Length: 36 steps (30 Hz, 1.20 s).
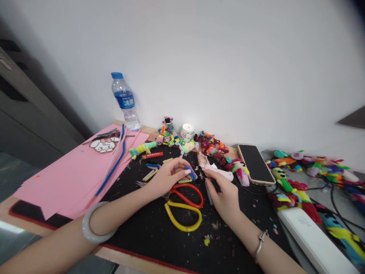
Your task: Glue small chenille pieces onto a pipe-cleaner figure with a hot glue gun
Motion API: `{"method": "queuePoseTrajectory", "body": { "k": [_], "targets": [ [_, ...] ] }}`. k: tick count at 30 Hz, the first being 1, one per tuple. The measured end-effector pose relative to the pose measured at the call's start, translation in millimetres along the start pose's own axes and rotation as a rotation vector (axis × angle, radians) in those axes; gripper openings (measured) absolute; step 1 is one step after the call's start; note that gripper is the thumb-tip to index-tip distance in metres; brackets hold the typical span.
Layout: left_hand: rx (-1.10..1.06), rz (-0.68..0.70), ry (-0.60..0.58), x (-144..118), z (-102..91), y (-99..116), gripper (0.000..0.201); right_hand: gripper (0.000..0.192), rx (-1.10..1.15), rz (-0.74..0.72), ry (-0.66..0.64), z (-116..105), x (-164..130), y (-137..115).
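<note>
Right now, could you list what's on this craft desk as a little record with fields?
left hand: pinches a small blue and purple piece
right hand: fingertips on a small dark piece, too small to identify
between the hands: scissors with red and yellow handles, on a black mat
left side: pink paper, water bottle
right side: phone, colourful fuzzy figures
</note>
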<state>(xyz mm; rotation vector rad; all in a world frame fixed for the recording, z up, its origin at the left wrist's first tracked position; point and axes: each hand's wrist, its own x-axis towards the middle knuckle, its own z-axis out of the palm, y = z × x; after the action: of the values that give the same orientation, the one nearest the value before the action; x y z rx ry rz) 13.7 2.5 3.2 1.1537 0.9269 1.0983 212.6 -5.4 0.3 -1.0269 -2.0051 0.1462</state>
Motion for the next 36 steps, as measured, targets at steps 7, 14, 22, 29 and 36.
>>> {"method": "queuePoseTrajectory", "body": {
  "k": [7, 14, 22, 29, 36],
  "targets": [
    [0.043, -0.013, -0.026, -1.0, -0.1, 0.5, 0.020, 0.021, 0.097, -0.066, 0.002, -1.9, 3.3, -1.6],
    [0.098, -0.003, -0.048, -1.6, 1.2, 2.3, 0.020, 0.018, 0.122, -0.038, 0.001, -4.2, 1.4, -2.6],
    [0.073, -0.015, -0.080, -1.8, 0.3, 1.4, 0.018, 0.018, 0.123, -0.034, 0.016, -5.4, 4.2, -6.6],
    [0.029, -0.039, -0.093, -2.3, -0.5, -1.4, 0.020, 0.019, 0.117, -0.048, 0.033, -4.4, 2.6, -4.6],
    [0.004, -0.064, -0.085, -2.6, -0.7, -2.0, 0.020, 0.021, 0.120, -0.088, 0.030, -4.5, 1.7, -6.4]
  ]
}}
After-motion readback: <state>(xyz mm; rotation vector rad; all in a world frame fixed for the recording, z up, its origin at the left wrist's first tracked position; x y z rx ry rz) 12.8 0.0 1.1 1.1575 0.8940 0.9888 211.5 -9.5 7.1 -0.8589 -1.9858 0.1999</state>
